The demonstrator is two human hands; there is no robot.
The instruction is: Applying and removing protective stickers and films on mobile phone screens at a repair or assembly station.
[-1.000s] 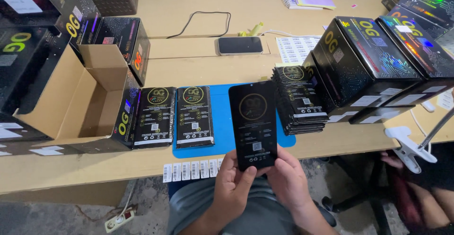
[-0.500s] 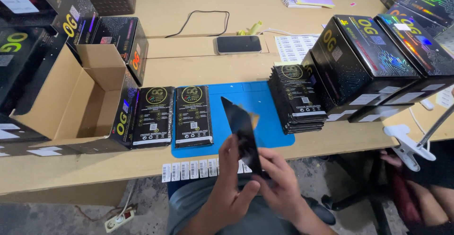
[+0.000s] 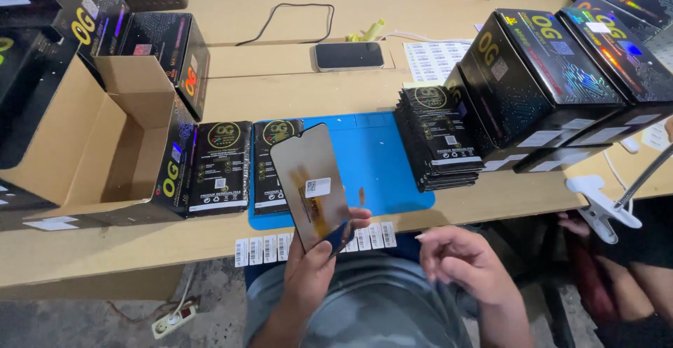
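My left hand point(image 3: 312, 267) holds a flat phone screen panel point(image 3: 310, 183) upright by its lower end, its grey back with a small white sticker and an orange flex cable facing me. My right hand point(image 3: 463, 260) hovers empty to the right of it, fingers loosely spread, above my lap. Behind the panel lies a blue work mat point(image 3: 378, 159) on the wooden table point(image 3: 294, 92). Two black flat packets point(image 3: 221, 166) lie at the mat's left edge. A strip of white barcode labels point(image 3: 263, 248) hangs along the table's front edge, just beside my left hand.
A stack of black packets point(image 3: 438, 138) stands on the mat's right side, with large black boxes point(image 3: 543, 74) beyond it. An open cardboard carton point(image 3: 77, 145) sits at the left. A phone point(image 3: 348, 55), a black cable point(image 3: 291, 18), label sheets point(image 3: 431, 57) and a white clamp point(image 3: 603, 208) are nearby.
The panel was held in both hands with its black front towards me; it has been turned over to show its grey back. My right hand has let go and moved right.
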